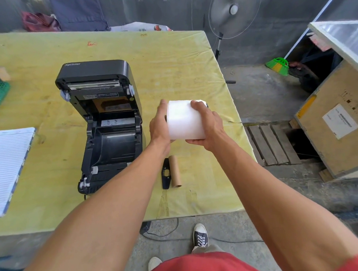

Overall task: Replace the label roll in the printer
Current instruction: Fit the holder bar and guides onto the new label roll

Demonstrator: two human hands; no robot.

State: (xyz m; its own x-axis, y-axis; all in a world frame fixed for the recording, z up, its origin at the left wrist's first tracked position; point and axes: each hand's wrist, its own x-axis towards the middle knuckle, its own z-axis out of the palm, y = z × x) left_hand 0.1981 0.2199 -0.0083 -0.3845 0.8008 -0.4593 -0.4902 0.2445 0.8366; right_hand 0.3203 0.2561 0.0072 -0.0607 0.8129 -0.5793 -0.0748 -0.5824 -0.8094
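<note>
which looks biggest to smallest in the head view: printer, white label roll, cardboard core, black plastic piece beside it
1. printer, lid open, clearly largest
2. white label roll, held above the table in both hands, so it sits nearer the camera
3. cardboard core and black plastic piece: alike in length, not ranked

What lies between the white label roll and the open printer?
In the head view, only the left hand, pressed on the white label roll, and bare yellow table; the open printer stands apart.

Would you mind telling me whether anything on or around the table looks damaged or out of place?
Mostly no. The printer is open with an empty bay, and the cardboard core and black holder lie loose beside it, as expected mid-swap. The only flaw: the yellow table cover looks torn at its right edge.
</note>
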